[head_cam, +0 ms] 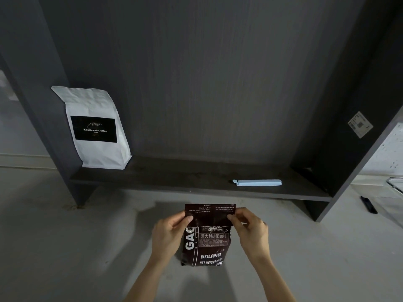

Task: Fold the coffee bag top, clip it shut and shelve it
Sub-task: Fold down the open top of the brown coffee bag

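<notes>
We face a dark shelf unit (pixel 218 83) whose single low board (pixel 174 178) runs across the view above a pale concrete floor (pixel 65 236). A white coffee bag (pixel 96 101) with a black label stands upright at the left end of the board, leaning against the side panel. We hold the dark brown coffee bag (pixel 207 245) upright in front of the board, below its front edge, with the printed face toward us. Its top flap (pixel 210 213) is folded forward and down over the front. Our left hand (pixel 168 232) pinches the left end of the flap between thumb and fingers; our right hand (pixel 253 229) pinches the right end likewise. A pale blue bag clip (pixel 257 182) lies flat near the right end of the board, closed, well apart from both bags. A small paper sticker (pixel 359 124) is fixed to the right side panel.
</notes>
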{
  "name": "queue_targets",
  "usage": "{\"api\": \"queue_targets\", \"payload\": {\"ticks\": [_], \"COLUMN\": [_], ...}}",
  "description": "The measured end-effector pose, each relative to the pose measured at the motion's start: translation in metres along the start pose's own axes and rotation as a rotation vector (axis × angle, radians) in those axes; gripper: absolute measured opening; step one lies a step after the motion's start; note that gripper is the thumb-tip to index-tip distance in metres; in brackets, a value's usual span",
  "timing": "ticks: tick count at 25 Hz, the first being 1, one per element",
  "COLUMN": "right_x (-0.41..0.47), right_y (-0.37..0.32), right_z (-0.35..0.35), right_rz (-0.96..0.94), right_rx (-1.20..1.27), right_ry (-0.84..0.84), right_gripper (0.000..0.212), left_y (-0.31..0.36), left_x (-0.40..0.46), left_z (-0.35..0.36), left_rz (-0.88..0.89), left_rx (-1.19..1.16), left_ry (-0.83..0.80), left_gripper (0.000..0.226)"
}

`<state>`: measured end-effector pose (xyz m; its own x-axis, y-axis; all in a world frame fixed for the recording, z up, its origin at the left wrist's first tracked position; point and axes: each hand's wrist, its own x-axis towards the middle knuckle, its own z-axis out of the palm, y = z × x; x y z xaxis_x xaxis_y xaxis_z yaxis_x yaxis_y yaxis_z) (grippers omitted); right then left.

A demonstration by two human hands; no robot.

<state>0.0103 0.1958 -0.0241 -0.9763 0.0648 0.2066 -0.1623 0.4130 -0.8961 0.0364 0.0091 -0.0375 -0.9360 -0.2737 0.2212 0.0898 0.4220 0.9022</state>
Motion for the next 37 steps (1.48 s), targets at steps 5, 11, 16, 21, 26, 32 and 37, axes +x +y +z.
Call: {"api": "queue_targets", "payload": {"ticks": [5, 11, 16, 21, 26, 32, 37], "right_x": [0.006, 0.017, 0.034, 0.051, 0.06, 0.063, 0.065], "right_y": [0.001, 0.002, 0.001, 0.005, 0.009, 0.01, 0.007], "right_z": [0.004, 0.011, 0.015, 0.025, 0.033, 0.03, 0.025], "right_rz": [0.05, 0.038, 0.027, 0.044, 0.071, 0.06, 0.063], "right_rx": [0.044, -0.008, -0.042, -0.072, -0.1, -0.144, -0.164], "right_ry": [-0.081, -0.016, -0.005, -0.023, -0.028, -0.082, -0.138], "right_gripper": [0.019, 0.014, 0.011, 0.013, 0.014, 0.019, 0.019], "left_y": [-0.009, -0.011, -0.002, 0.0, -0.004, -0.003, -0.001], "left_x": [0.01, 0.024, 0.045, 0.057, 0.061, 0.062, 0.064], "left_z": [0.003, 0.004, 0.01, 0.016, 0.018, 0.019, 0.019], "left_rz": [-0.084, -0.164, -0.157, -0.157, -0.185, -0.143, -0.075], "left_rx": [-0.087, -0.066, 0.025, 0.069, 0.047, 0.094, 0.236], "left_ry": [-0.051, -0.064, 0.016, 0.053, 0.047, 0.069, 0.101], "left_gripper": [0.04, 0.036, 0.036, 0.036, 0.038, 0.037, 0.045]}}
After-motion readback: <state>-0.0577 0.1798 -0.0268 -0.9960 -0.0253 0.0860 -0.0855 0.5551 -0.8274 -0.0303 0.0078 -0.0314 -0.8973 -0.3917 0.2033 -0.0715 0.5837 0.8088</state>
